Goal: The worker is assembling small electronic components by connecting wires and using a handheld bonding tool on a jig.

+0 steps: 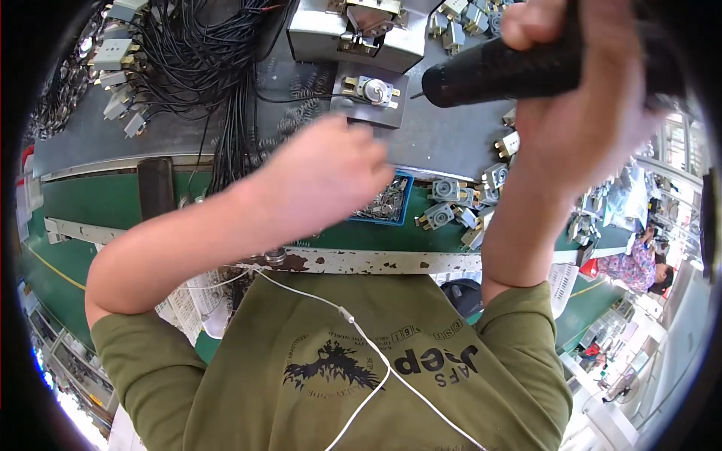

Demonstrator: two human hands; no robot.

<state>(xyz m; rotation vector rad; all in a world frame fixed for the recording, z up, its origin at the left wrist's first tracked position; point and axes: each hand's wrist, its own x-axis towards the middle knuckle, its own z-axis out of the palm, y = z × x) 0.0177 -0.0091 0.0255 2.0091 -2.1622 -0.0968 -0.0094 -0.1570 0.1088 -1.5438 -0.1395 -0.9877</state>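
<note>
My right hand (579, 90) grips a black electric screwdriver (496, 71), its tip pointing left toward a small metal part (370, 90) seated on a grey fixture block (353, 113). My left hand (327, 177) hovers with curled fingers just below that fixture, above a blue tray (402, 207) of small metal pieces. Whether the left fingers hold anything is hidden.
A grey metal housing (331, 37) stands behind the fixture. Bundles of black wires (203, 68) with white connectors lie at the left. Several grey metal parts (451, 207) are scattered right of the tray. The green bench has a chipped white front rail (376, 261). Another person (639, 267) sits at far right.
</note>
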